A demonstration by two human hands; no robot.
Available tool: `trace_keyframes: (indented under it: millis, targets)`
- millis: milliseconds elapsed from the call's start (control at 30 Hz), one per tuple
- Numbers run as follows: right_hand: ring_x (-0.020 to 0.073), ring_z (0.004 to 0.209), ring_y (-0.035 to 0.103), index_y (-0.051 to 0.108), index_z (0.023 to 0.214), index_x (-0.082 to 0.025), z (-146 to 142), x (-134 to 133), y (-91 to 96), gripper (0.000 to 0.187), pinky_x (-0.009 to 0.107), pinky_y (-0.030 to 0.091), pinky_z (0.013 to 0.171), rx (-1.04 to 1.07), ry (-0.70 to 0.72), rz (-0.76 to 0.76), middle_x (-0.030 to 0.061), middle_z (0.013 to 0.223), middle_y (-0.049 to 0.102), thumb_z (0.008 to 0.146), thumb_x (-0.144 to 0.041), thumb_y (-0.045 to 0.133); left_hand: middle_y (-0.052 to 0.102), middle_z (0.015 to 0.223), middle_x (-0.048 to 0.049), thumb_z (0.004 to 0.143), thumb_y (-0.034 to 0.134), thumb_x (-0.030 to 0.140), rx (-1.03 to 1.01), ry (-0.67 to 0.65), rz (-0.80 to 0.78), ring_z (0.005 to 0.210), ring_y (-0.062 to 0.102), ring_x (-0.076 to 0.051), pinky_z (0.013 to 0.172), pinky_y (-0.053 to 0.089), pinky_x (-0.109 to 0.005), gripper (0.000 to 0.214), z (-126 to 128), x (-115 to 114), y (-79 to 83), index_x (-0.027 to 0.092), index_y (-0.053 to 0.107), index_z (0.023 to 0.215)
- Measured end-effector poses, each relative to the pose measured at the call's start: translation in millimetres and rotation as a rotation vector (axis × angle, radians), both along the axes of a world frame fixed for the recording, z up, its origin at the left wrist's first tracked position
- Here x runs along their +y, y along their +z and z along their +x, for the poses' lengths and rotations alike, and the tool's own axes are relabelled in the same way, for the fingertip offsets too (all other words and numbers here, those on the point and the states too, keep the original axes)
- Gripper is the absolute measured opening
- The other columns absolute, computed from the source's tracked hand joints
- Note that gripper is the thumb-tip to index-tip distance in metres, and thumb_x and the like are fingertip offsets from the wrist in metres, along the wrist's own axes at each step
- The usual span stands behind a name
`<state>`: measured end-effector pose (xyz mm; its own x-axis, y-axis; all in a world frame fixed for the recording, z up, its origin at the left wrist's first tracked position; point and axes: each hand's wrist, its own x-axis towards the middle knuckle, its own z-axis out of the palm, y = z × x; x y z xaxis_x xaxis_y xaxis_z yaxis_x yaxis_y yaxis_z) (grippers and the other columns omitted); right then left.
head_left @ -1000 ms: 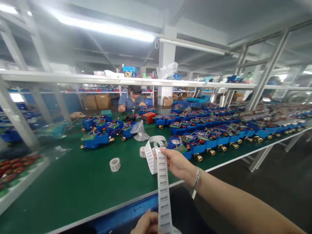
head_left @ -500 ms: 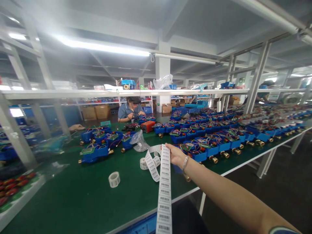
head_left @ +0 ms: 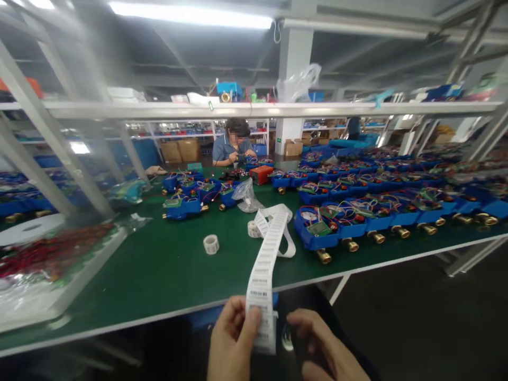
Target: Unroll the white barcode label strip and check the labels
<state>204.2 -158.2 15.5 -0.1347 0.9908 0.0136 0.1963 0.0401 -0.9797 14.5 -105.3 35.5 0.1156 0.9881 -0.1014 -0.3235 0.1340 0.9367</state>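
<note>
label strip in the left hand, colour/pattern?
White label strip printed with rows of black barcodes, pinched by the left hand. Head view shows it.

Left hand (head_left: 231, 344): wrist and forearm cut off by bottom edge at 6 o'clock. Right hand (head_left: 323, 349): lower part cut by same edge, fingertips blurred. Long white paper strip of barcode labels (head_left: 266, 259): print too small to read; lower end partly behind left thumb. Seated person in blue shirt (head_left: 234, 148) at 12 o'clock: hands too small to tell what they hold. Blue plastic meter housings with brass fittings (head_left: 357, 222) blur toward 3 o'clock. White tray with red parts (head_left: 51, 264) at 9 o'clock: blurred, cut by left edge.
</note>
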Motion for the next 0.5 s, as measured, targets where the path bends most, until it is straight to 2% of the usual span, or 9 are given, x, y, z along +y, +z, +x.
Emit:
trace_keyframes:
  millis: [67,100,167,267,333,367,433,500]
  targets:
    - [0.0295,0.119,0.043,0.060,0.116,-0.026,-9,-5,2.7,0.052,0.039,0.037,0.102,-0.064,0.101,0.015,0.0097,0.128,0.043,0.072,-0.051,0.072,0.058,0.074,-0.0001,0.073,0.076,0.054,-0.036,-0.033,0.013,0.060,0.050,-0.009,0.052,0.042,-0.014,0.049,20,6,3.2,0.015,0.050,0.087]
    - [0.0291,0.120,0.041,0.062,0.112,-0.025,-12,-4,4.6,0.048,0.039,0.034,0.104,-0.072,0.105,0.035,0.0095,0.127,0.042,0.073,-0.050,0.071,0.057,0.074,0.0001,0.076,0.074,0.052,-0.039,-0.055,0.021,0.060,0.049,-0.008,0.051,0.042,-0.014,0.046,29,8,4.7,0.015,0.049,0.088]
    - [0.0267,0.115,0.043,0.063,0.105,-0.024,-14,1,6.4,0.035,0.038,0.035,0.102,-0.079,0.056,0.099,0.0088,0.121,0.042,0.079,-0.048,0.065,0.055,0.073,0.0010,0.081,0.072,0.048,-0.043,-0.075,0.034,0.061,0.048,-0.008,0.052,0.041,-0.013,0.041,42,10,7.8,0.015,0.047,0.088]
    - [0.0219,0.099,0.047,0.062,0.088,-0.021,-9,11,5.8,0.021,0.035,0.038,0.090,-0.070,-0.033,0.158,0.0060,0.107,0.043,0.086,-0.042,0.060,0.055,0.076,0.0016,0.084,0.069,0.044,-0.090,-0.085,0.025,0.063,0.049,-0.007,0.054,0.042,-0.013,0.037,51,10,12.8,0.017,0.045,0.090]
    - [0.0193,0.090,0.046,0.058,0.075,-0.019,-4,16,7.3,0.026,0.032,0.038,0.082,0.082,-0.032,0.105,0.0040,0.095,0.044,0.085,-0.042,0.062,0.058,0.083,0.0003,0.088,0.063,0.045,-0.061,-0.056,0.056,0.070,0.053,-0.009,0.062,0.046,-0.015,0.033,49,9,14.8,0.018,0.046,0.096]
    - [0.0179,0.085,0.045,0.056,0.073,-0.018,0,19,9.1,0.029,0.031,0.038,0.078,0.215,-0.023,0.033,0.0032,0.089,0.044,0.085,-0.043,0.063,0.059,0.089,-0.0009,0.091,0.059,0.046,0.006,-0.007,0.102,0.077,0.055,-0.010,0.068,0.048,-0.016,0.031,46,8,14.8,0.019,0.047,0.099]
    - [0.0151,0.076,0.043,0.054,0.076,-0.018,6,24,13.4,0.033,0.028,0.037,0.070,0.518,-0.011,-0.142,0.0017,0.081,0.045,0.085,-0.047,0.064,0.058,0.102,-0.0019,0.094,0.052,0.046,0.222,0.156,0.217,0.089,0.055,-0.011,0.080,0.046,-0.015,0.029,39,3,11.5,0.020,0.048,0.105]
    - [0.0135,0.074,0.041,0.054,0.082,-0.018,12,28,16.0,0.033,0.025,0.036,0.066,0.733,-0.032,-0.271,0.0011,0.079,0.047,0.084,-0.048,0.066,0.058,0.101,-0.0012,0.095,0.050,0.049,0.416,0.236,0.281,0.086,0.053,-0.010,0.079,0.045,-0.012,0.031,33,-4,4.6,0.021,0.049,0.110]
